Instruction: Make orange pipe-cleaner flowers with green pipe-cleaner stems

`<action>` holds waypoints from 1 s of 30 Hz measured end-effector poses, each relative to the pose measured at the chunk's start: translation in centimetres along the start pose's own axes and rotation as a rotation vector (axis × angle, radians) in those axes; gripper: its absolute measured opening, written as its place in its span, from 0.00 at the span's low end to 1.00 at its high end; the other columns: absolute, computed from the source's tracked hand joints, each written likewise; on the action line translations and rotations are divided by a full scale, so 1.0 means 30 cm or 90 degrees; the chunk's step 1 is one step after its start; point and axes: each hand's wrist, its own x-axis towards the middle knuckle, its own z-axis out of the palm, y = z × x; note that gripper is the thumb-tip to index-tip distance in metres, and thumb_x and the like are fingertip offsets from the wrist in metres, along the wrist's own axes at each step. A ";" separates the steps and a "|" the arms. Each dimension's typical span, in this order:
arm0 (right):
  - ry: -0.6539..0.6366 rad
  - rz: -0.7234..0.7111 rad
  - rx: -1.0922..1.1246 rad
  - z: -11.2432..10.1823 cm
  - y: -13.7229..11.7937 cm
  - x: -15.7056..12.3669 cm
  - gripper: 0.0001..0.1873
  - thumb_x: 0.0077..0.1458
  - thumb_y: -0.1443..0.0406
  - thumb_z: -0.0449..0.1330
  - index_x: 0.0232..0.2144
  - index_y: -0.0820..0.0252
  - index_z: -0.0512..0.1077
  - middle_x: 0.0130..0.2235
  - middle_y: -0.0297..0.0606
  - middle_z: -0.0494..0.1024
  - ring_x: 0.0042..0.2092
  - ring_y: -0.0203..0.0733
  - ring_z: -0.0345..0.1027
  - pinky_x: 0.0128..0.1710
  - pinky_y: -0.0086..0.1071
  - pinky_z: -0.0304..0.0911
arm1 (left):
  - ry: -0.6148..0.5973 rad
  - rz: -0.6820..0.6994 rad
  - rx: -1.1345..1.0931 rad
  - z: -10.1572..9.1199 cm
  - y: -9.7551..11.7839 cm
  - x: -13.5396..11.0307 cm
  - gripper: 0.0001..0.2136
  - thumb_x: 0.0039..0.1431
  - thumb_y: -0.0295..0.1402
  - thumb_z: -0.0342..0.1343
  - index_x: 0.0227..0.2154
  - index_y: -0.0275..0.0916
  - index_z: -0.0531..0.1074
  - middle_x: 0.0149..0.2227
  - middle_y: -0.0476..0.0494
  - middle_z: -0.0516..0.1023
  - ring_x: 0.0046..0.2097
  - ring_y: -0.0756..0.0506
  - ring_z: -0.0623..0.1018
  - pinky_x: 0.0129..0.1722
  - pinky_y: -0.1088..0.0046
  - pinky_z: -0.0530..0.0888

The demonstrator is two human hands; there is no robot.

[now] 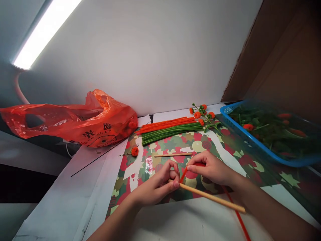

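Near the front of the table, my left hand [160, 184] is closed around one end of a wooden stick [213, 197], which slants down to the right. An orange-red pipe cleaner [184, 174] meets the stick at the left fingertips; whether it is wound around it there cannot be made out. Pinched between thumb and fingers of my right hand [212, 169], the pipe cleaner runs on beneath the wrist and trails toward the bottom edge. Beyond the hands lies a shorter thin stick [173, 155]. Orange pipe cleaners [165, 125] and green pipe cleaners [170, 132] lie in a bundle behind it.
A red plastic bag [100, 124] slumps at the left, near a thin black rod [95, 159]. One small orange flower [134, 151] lies by the bundle; a flower sprig [203, 113] is behind. At right stands a blue basket [260, 144] of greenery. A lamp [47, 31] hangs upper left.
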 end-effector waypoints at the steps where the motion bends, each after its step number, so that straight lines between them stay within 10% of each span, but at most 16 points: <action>1: 0.007 -0.010 -0.011 0.002 -0.002 0.000 0.13 0.53 0.60 0.59 0.24 0.63 0.77 0.22 0.34 0.73 0.20 0.30 0.56 0.17 0.24 0.51 | -0.012 -0.017 0.012 0.004 -0.002 0.001 0.12 0.62 0.43 0.50 0.38 0.43 0.55 0.31 0.53 0.61 0.22 0.56 0.59 0.20 0.82 0.60; 12: 0.044 -0.105 -0.195 0.042 -0.019 -0.046 0.13 0.57 0.64 0.55 0.24 0.61 0.75 0.19 0.32 0.69 0.22 0.32 0.55 0.22 0.26 0.50 | 0.093 -0.040 0.238 0.043 0.028 0.002 0.08 0.65 0.39 0.43 0.33 0.42 0.57 0.23 0.55 0.61 0.22 0.52 0.60 0.22 0.77 0.57; 18: 0.090 -0.188 -0.268 0.075 -0.024 -0.065 0.14 0.60 0.63 0.53 0.29 0.58 0.77 0.20 0.34 0.71 0.22 0.34 0.58 0.23 0.28 0.52 | 0.296 0.044 0.316 0.051 0.005 0.027 0.09 0.65 0.40 0.43 0.33 0.42 0.60 0.24 0.52 0.62 0.26 0.49 0.61 0.26 0.74 0.58; 30: 0.038 -0.300 -0.237 0.122 0.029 -0.043 0.15 0.60 0.65 0.52 0.36 0.60 0.79 0.21 0.35 0.73 0.22 0.35 0.58 0.25 0.29 0.54 | 0.353 0.040 -0.260 0.058 -0.050 0.060 0.10 0.56 0.37 0.53 0.35 0.42 0.57 0.20 0.58 0.55 0.22 0.54 0.54 0.24 0.81 0.54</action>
